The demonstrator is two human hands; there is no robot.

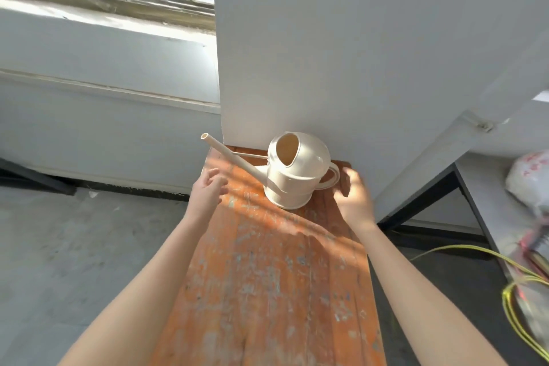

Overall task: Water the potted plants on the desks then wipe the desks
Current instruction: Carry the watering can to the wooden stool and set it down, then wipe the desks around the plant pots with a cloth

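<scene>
A cream watering can (297, 175) stands upright at the far end of a worn orange wooden bench (273, 276), against a white pillar. Its long spout points up and to the left, its loop handle to the right. My right hand (353, 196) hovers just right of the handle, fingers curled and apart, holding nothing. My left hand (206, 192) floats over the bench's left edge, below the spout, fingers spread and empty. No potted plant or cloth is in view.
The white pillar (356, 53) rises right behind the can. A window sill (104, 50) and barred window lie to the left. On the right stands a black-framed table (475, 184) with a plastic bag (528, 178); a yellow cable (514, 291) trails on the grey floor.
</scene>
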